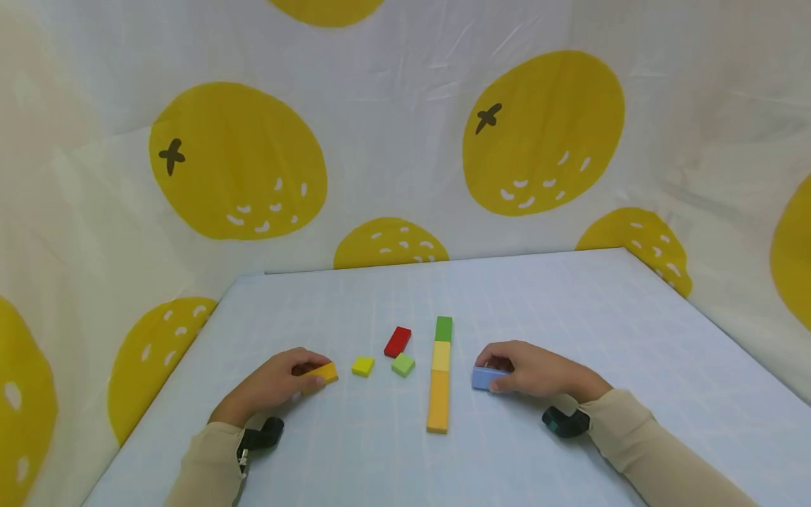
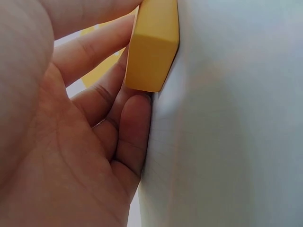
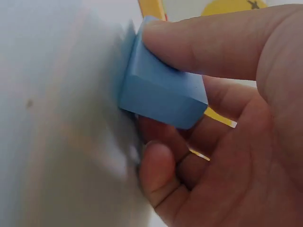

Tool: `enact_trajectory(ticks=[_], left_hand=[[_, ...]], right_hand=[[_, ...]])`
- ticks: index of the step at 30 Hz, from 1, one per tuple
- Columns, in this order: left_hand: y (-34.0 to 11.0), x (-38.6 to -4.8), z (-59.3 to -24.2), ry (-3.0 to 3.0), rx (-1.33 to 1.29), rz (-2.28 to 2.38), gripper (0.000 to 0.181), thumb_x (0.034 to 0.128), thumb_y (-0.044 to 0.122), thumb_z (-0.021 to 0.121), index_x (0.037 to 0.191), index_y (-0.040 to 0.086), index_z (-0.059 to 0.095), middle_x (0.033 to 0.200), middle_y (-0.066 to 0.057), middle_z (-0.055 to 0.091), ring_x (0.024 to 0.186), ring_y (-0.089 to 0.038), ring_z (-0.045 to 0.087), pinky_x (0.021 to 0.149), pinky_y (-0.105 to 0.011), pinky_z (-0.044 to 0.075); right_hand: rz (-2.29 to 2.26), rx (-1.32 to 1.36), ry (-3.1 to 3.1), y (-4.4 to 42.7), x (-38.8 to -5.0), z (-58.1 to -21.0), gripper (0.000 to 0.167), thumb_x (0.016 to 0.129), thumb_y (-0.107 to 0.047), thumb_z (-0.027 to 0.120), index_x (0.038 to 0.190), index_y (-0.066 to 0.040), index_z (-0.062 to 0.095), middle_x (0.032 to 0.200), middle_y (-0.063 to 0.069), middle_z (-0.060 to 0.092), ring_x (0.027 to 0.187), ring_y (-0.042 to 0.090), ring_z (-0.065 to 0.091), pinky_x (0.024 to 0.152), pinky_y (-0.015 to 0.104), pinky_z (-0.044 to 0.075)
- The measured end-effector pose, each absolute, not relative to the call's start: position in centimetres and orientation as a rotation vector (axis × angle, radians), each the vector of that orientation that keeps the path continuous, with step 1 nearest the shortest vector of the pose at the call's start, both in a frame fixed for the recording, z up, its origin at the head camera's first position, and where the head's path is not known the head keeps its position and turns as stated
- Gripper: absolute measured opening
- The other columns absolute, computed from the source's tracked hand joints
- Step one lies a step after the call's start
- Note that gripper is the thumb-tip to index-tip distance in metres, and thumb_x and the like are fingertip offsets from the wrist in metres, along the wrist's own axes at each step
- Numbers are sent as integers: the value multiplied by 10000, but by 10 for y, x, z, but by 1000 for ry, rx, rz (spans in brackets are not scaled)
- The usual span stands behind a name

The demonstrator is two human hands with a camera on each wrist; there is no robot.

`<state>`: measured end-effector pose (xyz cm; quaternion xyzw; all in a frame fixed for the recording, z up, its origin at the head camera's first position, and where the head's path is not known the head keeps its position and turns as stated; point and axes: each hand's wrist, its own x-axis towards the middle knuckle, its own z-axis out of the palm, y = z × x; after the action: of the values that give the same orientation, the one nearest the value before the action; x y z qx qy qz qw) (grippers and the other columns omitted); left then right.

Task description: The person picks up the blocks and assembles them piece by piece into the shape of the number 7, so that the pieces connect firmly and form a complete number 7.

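Observation:
Left of the middle of the table, my left hand pinches an orange block between thumb and fingers. In the left wrist view the orange block lies against the tabletop. My right hand grips a blue block on the right, thumb along its near side. The right wrist view shows the blue block close to the table, its far end partly covered by the thumb. Between the hands, a green block, a pale yellow block and a longer orange block form a straight line.
A red block, a yellow block and a light green block lie loose between the left hand and the line. The white table ends at the back against a curtain printed with yellow fruit.

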<state>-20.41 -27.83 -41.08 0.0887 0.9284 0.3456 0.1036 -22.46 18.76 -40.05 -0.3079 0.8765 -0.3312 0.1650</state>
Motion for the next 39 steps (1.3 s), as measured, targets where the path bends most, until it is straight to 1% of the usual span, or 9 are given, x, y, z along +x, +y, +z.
enact_trajectory(ticks=[2,4,7,13,19,21,27,33,39], left_hand=[[-278,-206,-407,2743,274,1019,375,906,384,740,1236,213,687,1100,45,637,985,-162,558,898,-388,473],[-278,-207,-405,2744,279,1010,378,910,384,736,1240,207,686,1102,48,636,987,-159,557,898,-387,473],[-277,-205,-405,2738,288,1024,377,914,373,735,1240,190,688,1098,43,638,990,-160,559,902,-391,471],[-278,-201,-410,2728,286,1045,365,911,357,739,1227,180,692,1085,42,640,979,-164,562,884,-379,475],[-279,-208,-407,2711,325,1045,393,910,361,739,1242,158,684,1085,21,639,975,-184,556,855,-372,475],[-280,-209,-408,2692,327,1048,417,910,372,738,1256,149,677,1083,16,636,972,-187,552,839,-363,476],[-282,-206,-408,2700,241,1031,435,884,383,762,1250,162,680,1057,22,630,955,-182,547,818,-350,481],[-280,-206,-405,2711,260,1057,422,894,376,751,1249,160,680,1066,16,632,961,-191,550,819,-359,479],[-280,-203,-410,2729,271,1048,440,896,388,749,1255,145,677,1067,19,634,948,-181,550,810,-348,480]], right_hand=[[-899,-900,2516,186,-225,-396,369,912,-199,734,1267,-220,636,989,-47,595,927,180,538,807,327,460],[-869,-915,2530,185,-226,-394,398,920,-200,724,1303,-248,627,963,-42,578,904,180,529,775,323,449],[-875,-924,2527,183,-227,-394,364,919,-171,712,1266,-254,645,932,-36,577,874,180,530,754,320,443],[-993,-882,2481,181,-235,-402,294,900,-173,723,1180,-157,637,877,-4,589,803,183,548,716,308,461],[-1233,-636,2405,177,-255,-408,312,925,-221,718,1184,-107,589,843,64,573,661,204,558,597,352,524],[-1286,-569,2383,176,-262,-409,331,928,-234,716,1198,-102,576,858,81,585,622,224,567,615,369,535],[-1373,-480,2322,170,-278,-408,393,930,-297,701,1246,-112,558,991,103,632,724,274,642,731,376,559],[-1554,-383,2322,165,-292,-413,424,940,-238,703,1278,-46,534,1034,139,641,731,283,666,721,371,572],[-1781,-219,2267,155,-307,-423,453,938,-211,715,1295,-21,509,1124,179,621,826,269,680,746,370,584]])
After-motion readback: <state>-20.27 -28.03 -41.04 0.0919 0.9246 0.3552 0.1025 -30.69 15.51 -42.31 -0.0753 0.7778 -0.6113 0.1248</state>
